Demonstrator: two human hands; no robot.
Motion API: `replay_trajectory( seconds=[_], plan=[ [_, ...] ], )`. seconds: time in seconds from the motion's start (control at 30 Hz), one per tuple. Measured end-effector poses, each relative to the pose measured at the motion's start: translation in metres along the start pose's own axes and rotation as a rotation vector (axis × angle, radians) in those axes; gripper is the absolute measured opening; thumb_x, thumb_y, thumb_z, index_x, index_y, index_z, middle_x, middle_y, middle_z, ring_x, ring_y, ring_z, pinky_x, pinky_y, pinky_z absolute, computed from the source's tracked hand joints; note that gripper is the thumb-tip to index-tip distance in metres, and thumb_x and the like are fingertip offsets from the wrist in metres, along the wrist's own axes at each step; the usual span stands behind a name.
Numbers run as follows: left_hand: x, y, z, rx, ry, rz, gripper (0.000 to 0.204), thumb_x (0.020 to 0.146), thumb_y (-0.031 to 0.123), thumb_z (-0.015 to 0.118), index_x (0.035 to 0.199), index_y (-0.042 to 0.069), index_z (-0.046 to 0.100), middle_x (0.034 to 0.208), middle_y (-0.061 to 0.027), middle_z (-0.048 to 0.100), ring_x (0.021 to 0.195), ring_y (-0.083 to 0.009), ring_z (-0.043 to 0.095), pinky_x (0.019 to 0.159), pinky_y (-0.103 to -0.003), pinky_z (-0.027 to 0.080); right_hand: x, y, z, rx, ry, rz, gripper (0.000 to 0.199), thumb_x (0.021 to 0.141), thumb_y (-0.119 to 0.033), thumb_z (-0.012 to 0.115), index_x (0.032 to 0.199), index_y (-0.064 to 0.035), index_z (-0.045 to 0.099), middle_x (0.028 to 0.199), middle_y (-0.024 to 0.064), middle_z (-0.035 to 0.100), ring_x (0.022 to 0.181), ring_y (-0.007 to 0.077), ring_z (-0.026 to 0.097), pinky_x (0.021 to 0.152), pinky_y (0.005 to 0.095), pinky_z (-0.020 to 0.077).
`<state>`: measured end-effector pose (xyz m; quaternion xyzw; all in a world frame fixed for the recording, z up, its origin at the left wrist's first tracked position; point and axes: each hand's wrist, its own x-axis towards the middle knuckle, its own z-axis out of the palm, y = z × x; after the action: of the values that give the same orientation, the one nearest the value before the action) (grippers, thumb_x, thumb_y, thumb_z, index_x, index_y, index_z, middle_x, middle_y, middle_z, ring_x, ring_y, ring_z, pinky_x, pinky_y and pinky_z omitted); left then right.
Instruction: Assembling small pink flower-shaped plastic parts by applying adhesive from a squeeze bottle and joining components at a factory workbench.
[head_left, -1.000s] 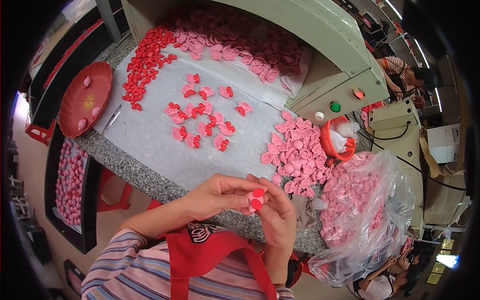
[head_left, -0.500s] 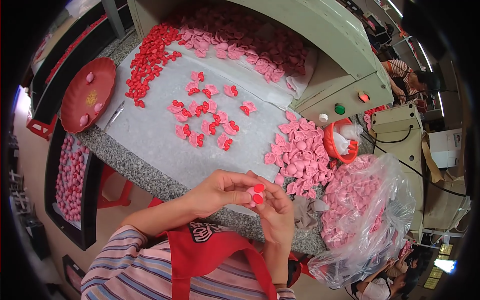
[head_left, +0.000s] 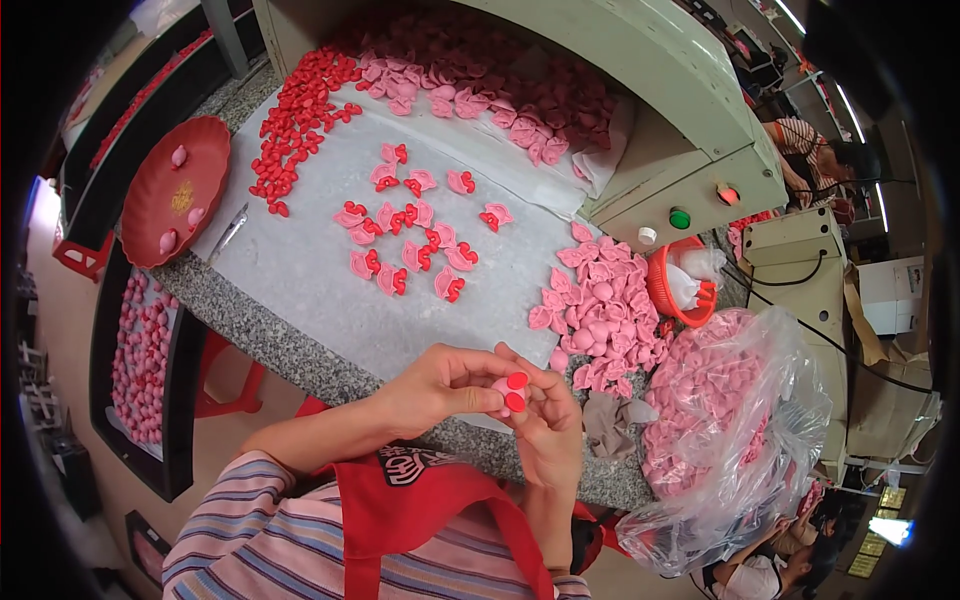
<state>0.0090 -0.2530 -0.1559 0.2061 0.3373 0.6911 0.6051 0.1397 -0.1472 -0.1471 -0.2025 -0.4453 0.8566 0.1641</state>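
Pink piece (head_left: 508, 392) slightly lower, same grip

One red tray (head_left: 160, 200) with three pink pieces (head_left: 178, 157), one clear bag (head_left: 745, 440), one red basket (head_left: 672, 290), three round buttons (head_left: 680, 217).

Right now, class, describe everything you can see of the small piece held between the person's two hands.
The small piece is a pink body, plastic by its look, with two round red parts side by side on its face. It is mostly hidden by fingers, so its full shape cannot be told. The left hand pinches it from the left and the right hand cups it from below and the right. It is held above the near edge of the speckled stone counter, clear of the loose pieces.
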Motion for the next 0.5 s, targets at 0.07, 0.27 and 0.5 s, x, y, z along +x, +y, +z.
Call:
replay_trajectory(
  seconds=[0.07, 0.27, 0.5],
  plan=[
    [0.001, 0.002, -0.001, -0.037, -0.02, -0.019, 0.034, 0.084, 0.003, 0.058, 0.116, -0.004, 0.052, 0.101, -0.0098, 0.06, 0.092, -0.0162, 0.058, 0.083, -0.029, 0.047, -0.001, -0.002, 0.0, 0.034, -0.001, -0.006, 0.044, 0.077, 0.012, 0.055, 0.119, 0.0041, 0.046, 0.133, 0.0235, 0.038, 0.112, 0.0245, 0.051, 0.092, 0.0343, 0.0445],
    [-0.005, 0.023, 0.0, -0.092, -0.173, -0.07, 0.04, 0.081, 0.002, 0.062, 0.119, 0.0, 0.05, 0.102, -0.0128, 0.06, 0.093, -0.0175, 0.058, 0.083, -0.029, 0.047, -0.005, -0.023, 0.0, -0.197, -0.236, -0.129, 0.056, 0.074, 0.004, 0.064, 0.126, 0.0003, 0.043, 0.13, 0.0197, 0.042, 0.11, 0.0248, 0.053, 0.091, 0.0361, 0.044],
    [-0.007, 0.023, 0.003, 0.044, -0.096, -0.137, 0.033, 0.082, 0.002, 0.06, 0.114, 0.003, 0.052, 0.094, -0.0065, 0.062, 0.081, -0.0124, 0.06, 0.067, -0.023, 0.049, 0.004, -0.037, 0.004, -0.927, -0.26, -0.645, 0.056, 0.066, -0.002, 0.074, 0.117, -0.0001, 0.052, 0.12, 0.0192, 0.051, 0.106, 0.0272, 0.053, 0.088, 0.0363, 0.0449]
  ],
)
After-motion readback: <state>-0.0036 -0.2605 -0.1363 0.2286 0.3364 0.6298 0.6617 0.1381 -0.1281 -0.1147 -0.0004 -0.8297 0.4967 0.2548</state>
